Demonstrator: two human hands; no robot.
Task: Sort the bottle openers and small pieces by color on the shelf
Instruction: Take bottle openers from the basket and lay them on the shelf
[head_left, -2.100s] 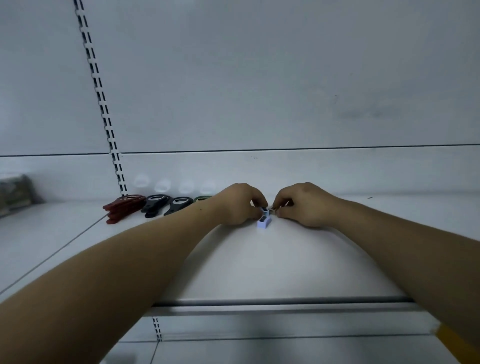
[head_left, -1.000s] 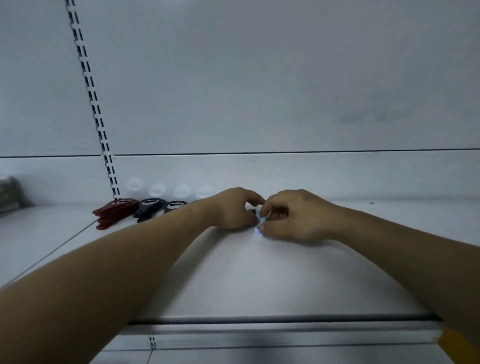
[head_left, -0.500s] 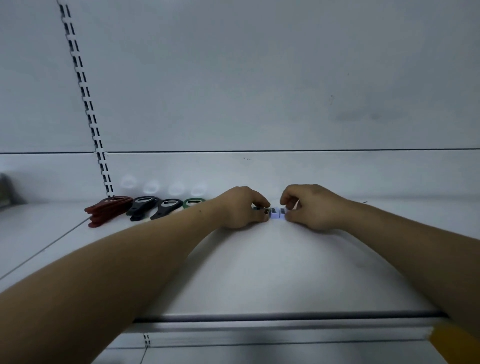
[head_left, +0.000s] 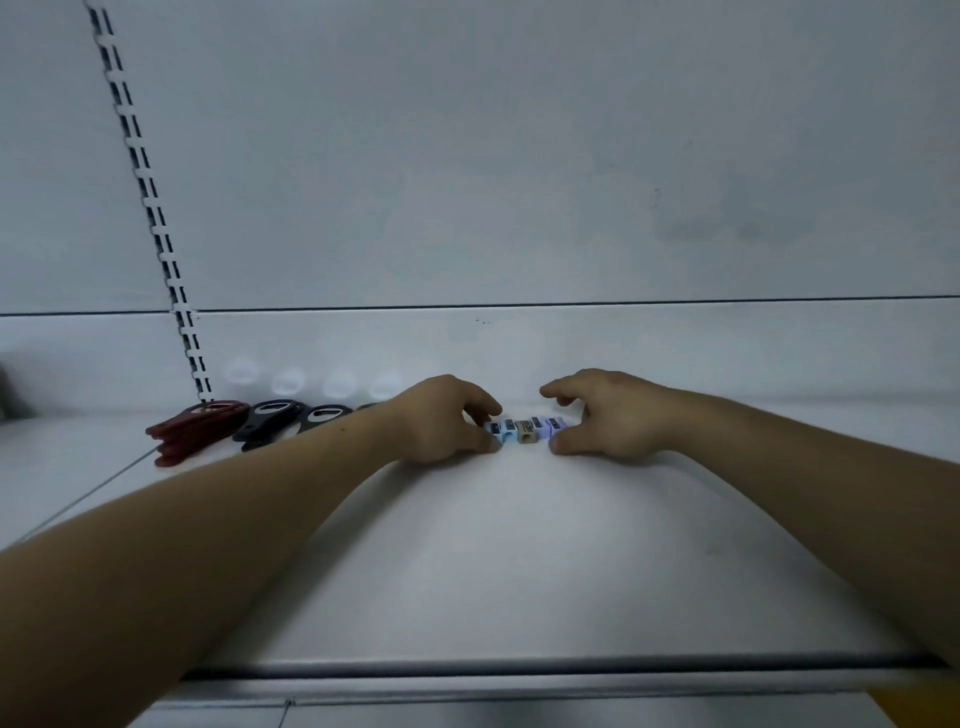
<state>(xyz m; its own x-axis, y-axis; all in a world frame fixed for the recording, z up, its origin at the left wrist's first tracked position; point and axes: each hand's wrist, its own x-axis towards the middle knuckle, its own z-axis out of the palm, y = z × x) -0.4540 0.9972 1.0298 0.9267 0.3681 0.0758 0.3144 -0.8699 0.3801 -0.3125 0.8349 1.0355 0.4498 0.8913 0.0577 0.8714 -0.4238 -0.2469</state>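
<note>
While the left hand (head_left: 447, 421) curls at the left end of the row of small pieces (head_left: 525, 430), its thumb and forefinger pinching the light blue piece (head_left: 496, 430), the right hand (head_left: 615, 415) sits at the row's right end with its fingers released and spread, forefinger lifted and thumb tip down on the shelf (head_left: 519, 545) just beside the purple piece (head_left: 555, 425). A tan piece (head_left: 525, 434) stands between the two ends. Ahead of the row, bare shelf runs to the front lip (head_left: 519, 666); to the right of the row the surface lies open, and just behind it rises the back panel (head_left: 519, 353). Well to the left of the row lie the red bottle openers (head_left: 197, 428) and the black bottle openers (head_left: 272, 420), under the slotted upright (head_left: 156, 223). Half a second ago the right hand's fingers were closed against the row's right end; they have since opened, and more pieces now show between the hands.
</note>
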